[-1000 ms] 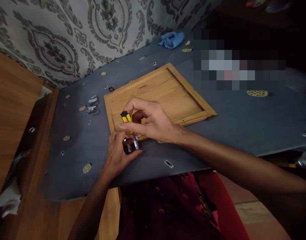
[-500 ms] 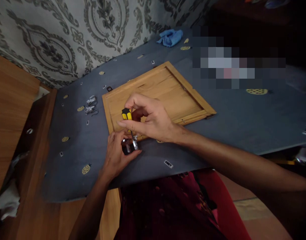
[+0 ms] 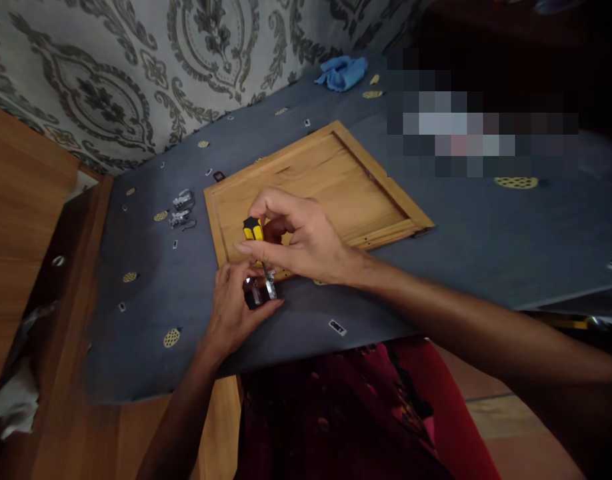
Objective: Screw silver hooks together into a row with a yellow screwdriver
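My right hand (image 3: 301, 240) is closed around a yellow and black screwdriver (image 3: 253, 229), held upright with its shaft pointing down at the near corner of a wooden door panel (image 3: 331, 180). My left hand (image 3: 233, 310) pinches a shiny metal hinge (image 3: 260, 291) against that corner, just under the screwdriver tip. The panel lies flat on a blue-grey cloth (image 3: 146, 300) with small yellow patterns.
A pile of spare metal hinges (image 3: 182, 209) lies on the cloth left of the panel. A blue rag (image 3: 342, 71) sits at the far edge by the patterned wall. Wooden furniture (image 3: 21, 220) stands at the left, with crumpled white material (image 3: 13, 403) low down.
The screwdriver handle has shifted slightly in my right fingers, as if turned. Both hands stay at the panel's near corner.
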`<action>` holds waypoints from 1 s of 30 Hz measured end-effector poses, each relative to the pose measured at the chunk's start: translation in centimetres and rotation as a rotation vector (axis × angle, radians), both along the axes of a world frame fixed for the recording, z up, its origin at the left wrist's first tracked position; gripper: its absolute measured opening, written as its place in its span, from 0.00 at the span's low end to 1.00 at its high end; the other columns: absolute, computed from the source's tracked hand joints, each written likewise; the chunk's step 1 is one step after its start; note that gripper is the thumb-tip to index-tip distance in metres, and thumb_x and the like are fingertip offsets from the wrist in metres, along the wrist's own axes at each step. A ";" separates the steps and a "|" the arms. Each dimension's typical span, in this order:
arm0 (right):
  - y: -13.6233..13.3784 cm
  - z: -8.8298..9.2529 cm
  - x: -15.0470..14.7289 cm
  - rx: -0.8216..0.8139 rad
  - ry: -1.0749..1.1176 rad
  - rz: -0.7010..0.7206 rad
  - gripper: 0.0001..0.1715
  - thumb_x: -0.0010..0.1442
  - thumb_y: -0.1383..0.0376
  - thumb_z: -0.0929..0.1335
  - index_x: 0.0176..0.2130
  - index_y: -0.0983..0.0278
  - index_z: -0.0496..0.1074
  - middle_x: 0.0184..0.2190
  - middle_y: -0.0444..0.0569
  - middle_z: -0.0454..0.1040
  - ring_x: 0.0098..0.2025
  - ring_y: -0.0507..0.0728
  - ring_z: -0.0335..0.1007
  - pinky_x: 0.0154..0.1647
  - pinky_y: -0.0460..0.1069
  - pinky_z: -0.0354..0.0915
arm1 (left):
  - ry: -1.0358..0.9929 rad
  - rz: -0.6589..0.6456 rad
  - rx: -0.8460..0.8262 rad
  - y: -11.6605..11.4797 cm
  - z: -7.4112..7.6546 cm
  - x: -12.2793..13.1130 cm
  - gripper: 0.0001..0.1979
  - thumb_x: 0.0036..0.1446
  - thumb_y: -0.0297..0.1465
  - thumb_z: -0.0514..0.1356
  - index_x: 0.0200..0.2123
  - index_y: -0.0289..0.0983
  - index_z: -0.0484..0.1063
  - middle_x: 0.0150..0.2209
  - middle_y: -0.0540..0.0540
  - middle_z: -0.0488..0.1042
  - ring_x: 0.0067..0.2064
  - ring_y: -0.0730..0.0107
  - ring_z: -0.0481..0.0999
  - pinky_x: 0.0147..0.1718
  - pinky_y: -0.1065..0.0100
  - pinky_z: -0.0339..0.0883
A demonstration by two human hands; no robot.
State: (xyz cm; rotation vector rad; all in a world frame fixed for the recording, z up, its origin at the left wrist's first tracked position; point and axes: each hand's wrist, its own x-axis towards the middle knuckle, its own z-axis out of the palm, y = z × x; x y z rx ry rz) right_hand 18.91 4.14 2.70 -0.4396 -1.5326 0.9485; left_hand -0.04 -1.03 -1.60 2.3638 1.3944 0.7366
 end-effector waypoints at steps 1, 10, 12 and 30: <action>0.0 0.0 0.0 0.001 -0.001 0.000 0.15 0.60 0.67 0.73 0.34 0.62 0.61 0.28 0.36 0.59 0.27 0.44 0.56 0.26 0.41 0.57 | 0.003 0.001 -0.003 0.0 0.0 0.0 0.25 0.52 0.36 0.72 0.49 0.42 0.66 0.43 0.47 0.73 0.45 0.57 0.74 0.45 0.56 0.67; 0.2 0.0 -0.1 -0.002 0.021 0.019 0.15 0.60 0.67 0.72 0.33 0.62 0.60 0.29 0.37 0.57 0.26 0.44 0.55 0.24 0.40 0.57 | 0.006 -0.002 0.003 0.0 0.0 0.0 0.26 0.52 0.36 0.72 0.51 0.42 0.66 0.43 0.47 0.74 0.46 0.56 0.74 0.46 0.55 0.67; 0.2 0.0 -0.1 0.005 0.026 0.018 0.15 0.60 0.68 0.72 0.33 0.62 0.60 0.29 0.37 0.58 0.27 0.44 0.55 0.24 0.40 0.57 | 0.004 0.001 0.005 0.0 0.0 0.0 0.26 0.51 0.35 0.73 0.50 0.42 0.66 0.43 0.47 0.74 0.46 0.56 0.74 0.46 0.55 0.67; -0.1 0.5 0.9 0.029 -0.140 0.112 0.08 0.64 0.65 0.72 0.42 0.67 0.72 0.30 0.40 0.69 0.28 0.44 0.63 0.27 0.41 0.62 | -0.003 0.002 -0.013 0.0 0.1 0.0 0.20 0.52 0.34 0.72 0.44 0.41 0.67 0.44 0.45 0.73 0.48 0.54 0.73 0.47 0.53 0.67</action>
